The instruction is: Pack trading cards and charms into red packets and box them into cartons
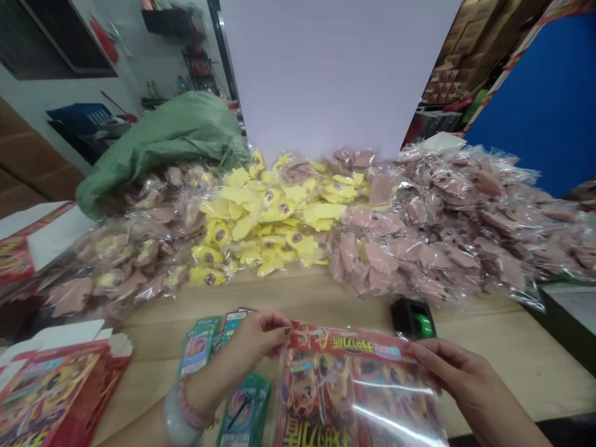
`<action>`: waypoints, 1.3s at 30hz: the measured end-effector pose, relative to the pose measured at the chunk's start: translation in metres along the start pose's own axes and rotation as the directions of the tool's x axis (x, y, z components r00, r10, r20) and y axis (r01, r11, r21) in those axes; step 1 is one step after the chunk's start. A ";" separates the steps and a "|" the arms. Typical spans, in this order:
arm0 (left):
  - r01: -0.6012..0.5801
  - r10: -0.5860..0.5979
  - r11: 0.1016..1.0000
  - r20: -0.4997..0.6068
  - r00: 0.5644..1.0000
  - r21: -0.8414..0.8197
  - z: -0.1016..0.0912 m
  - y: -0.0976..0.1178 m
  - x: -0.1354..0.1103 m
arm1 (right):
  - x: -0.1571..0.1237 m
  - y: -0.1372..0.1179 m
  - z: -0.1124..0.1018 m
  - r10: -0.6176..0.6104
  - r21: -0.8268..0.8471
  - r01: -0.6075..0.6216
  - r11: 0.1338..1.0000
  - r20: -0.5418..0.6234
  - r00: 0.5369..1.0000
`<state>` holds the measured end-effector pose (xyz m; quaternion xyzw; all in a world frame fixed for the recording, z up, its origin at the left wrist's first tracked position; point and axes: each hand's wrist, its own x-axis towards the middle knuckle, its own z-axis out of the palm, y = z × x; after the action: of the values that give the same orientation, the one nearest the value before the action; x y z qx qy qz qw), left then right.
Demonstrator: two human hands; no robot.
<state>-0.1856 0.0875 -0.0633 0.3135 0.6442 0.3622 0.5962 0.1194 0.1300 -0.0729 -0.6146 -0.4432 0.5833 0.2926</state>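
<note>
Printed cartons (56,391) left of left hand (261,335); card packs (244,410) beneath it on wooden table (549,366). Left hand pinches top corner of clear plastic bag (354,397), right hand (470,379) pinches opposite edge; bag held between hands. Green tape dispenser (413,318) just above bag, left of right hand.

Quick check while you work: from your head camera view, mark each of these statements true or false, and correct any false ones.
The left hand and right hand both hold a clear plastic bag with red printed packaging inside: true.
The left wrist wears a pale bangle and a pink beaded bracelet: true.
The right hand holds a tape dispenser: false, it stands on the wooden table beyond the bag.
The bagged yellow soft toys are inside the green woven sack: false, they lie piled on the table in front of it.
</note>
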 end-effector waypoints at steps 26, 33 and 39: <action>0.161 -0.163 0.986 0.039 0.986 0.048 0.000 0.013 0.005 | 0.006 0.008 -0.006 0.117 0.076 -0.119 0.990 0.032 0.993; -0.070 0.058 0.996 0.174 0.983 0.063 0.001 0.014 -0.011 | -0.004 0.022 -0.010 -0.001 0.065 -0.001 0.998 0.029 1.000; -0.124 0.125 0.992 0.274 0.954 -0.021 0.003 0.017 -0.017 | -0.012 0.025 -0.009 0.067 0.221 -0.082 0.972 0.077 0.995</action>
<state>-0.1816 0.0825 -0.0396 0.3998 0.5336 0.3530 0.6564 0.1339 0.1101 -0.0882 -0.5733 -0.3612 0.6611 0.3223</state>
